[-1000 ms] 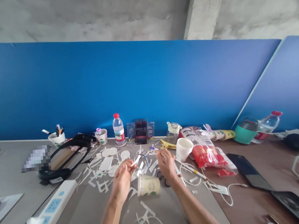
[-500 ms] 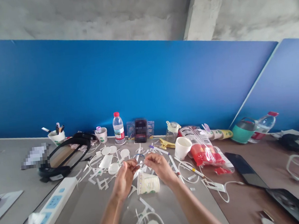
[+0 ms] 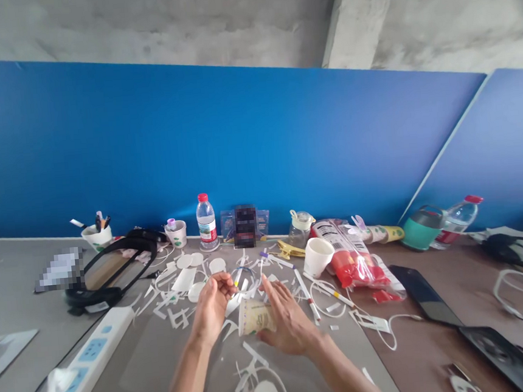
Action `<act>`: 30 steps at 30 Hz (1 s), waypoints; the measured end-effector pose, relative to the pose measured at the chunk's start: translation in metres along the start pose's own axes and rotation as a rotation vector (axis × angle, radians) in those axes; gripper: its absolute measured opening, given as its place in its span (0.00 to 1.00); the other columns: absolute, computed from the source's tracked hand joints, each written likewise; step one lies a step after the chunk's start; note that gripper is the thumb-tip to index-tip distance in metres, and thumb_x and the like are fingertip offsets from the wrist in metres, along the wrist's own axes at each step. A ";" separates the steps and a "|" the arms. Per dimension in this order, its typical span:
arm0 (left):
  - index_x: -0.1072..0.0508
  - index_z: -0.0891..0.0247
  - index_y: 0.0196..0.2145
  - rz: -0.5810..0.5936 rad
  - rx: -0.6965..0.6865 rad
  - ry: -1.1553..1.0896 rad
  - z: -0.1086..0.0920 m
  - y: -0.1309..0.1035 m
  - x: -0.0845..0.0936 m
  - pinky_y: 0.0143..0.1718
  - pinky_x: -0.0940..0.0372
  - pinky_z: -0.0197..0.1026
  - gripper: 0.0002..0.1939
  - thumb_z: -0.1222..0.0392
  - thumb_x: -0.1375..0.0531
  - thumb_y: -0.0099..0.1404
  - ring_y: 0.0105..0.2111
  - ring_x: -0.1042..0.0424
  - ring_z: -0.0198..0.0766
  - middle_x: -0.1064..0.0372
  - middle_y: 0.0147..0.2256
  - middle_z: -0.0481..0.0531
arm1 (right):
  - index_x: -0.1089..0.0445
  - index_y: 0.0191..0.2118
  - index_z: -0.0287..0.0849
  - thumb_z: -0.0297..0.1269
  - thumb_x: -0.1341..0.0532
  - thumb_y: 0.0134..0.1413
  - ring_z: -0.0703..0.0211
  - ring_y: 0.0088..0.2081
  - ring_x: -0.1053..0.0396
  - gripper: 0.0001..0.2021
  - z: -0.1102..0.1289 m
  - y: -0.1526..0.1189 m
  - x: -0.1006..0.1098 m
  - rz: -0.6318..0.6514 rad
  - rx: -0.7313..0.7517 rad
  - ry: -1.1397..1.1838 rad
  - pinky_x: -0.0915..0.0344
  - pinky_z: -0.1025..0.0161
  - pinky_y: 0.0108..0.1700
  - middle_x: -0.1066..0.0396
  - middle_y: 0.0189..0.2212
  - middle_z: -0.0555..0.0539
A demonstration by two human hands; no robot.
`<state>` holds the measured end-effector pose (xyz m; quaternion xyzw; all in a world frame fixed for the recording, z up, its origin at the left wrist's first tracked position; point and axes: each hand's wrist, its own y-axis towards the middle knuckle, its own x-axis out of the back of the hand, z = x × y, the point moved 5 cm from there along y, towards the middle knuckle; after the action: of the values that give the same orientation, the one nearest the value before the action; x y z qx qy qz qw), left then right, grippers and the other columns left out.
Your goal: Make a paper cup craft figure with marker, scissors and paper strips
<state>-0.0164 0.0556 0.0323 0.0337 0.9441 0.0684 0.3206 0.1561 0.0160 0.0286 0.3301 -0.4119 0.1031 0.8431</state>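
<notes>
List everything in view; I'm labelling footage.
Paper cup: one, patterned, lying between hands
Upright cup: one, white, centre right
Paper scraps: many, white, centre
Markers: at least three, white, centre
Clip: one, yellow, back
Jar: one, clear, back
Bottles: two, clear, back and right
Pen cup: one, white, back left
Small cup: one, white, beside upright bottle
Strapped frame: one, black, left
Power strip: one, white, left
Package: one, red, right
Stacked cups: count unclear, yellowish, back right
Container: one, teal, back right
Dark slabs: two, black, right
Cables: several, mostly white, scattered
Partition panels: two, blue, behind
Surfaces: two, grey, brown, below
Wall: one, grey, top
Left hand: one, bare, centre
Right hand: one, bare, over paper cup
</notes>
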 end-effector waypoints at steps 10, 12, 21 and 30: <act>0.27 0.61 0.44 0.085 -0.028 0.556 0.012 -0.004 0.004 0.48 0.39 0.46 0.20 0.49 0.37 0.57 0.47 0.31 0.48 0.28 0.43 0.58 | 0.74 0.68 0.37 0.37 0.35 0.46 0.40 0.45 0.33 0.53 -0.020 0.001 -0.001 -0.330 -0.180 -0.038 0.37 0.42 0.49 0.31 0.43 0.37; 0.28 0.59 0.47 0.157 -0.019 0.713 0.014 -0.008 -0.004 0.50 0.40 0.47 0.21 0.51 0.36 0.56 0.50 0.33 0.51 0.29 0.47 0.59 | 0.73 0.68 0.37 0.40 0.36 0.48 0.41 0.45 0.33 0.52 -0.025 -0.001 -0.004 -0.375 -0.237 -0.022 0.37 0.43 0.48 0.31 0.44 0.37; 0.23 0.61 0.35 0.162 -0.064 0.789 0.021 -0.004 -0.006 0.33 0.38 0.39 0.15 0.48 0.41 0.60 0.29 0.32 0.41 0.28 0.27 0.51 | 0.41 0.56 0.43 0.51 0.43 0.54 0.48 0.48 0.35 0.26 -0.038 0.000 0.008 -0.474 -0.296 0.428 0.37 0.51 0.49 0.34 0.47 0.40; 0.23 0.64 0.34 0.044 0.040 0.495 0.029 0.005 0.007 0.34 0.38 0.39 0.15 0.49 0.36 0.55 0.31 0.30 0.41 0.26 0.30 0.52 | 0.35 0.28 0.43 0.39 0.38 0.44 0.61 0.29 0.37 0.06 -0.023 0.024 0.012 -0.357 -0.495 1.039 0.39 0.65 0.33 0.35 0.29 0.49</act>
<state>-0.0042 0.0639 0.0066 0.0427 0.9941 0.0630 0.0771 0.1674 0.0475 0.0393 0.0943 0.1038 0.0088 0.9901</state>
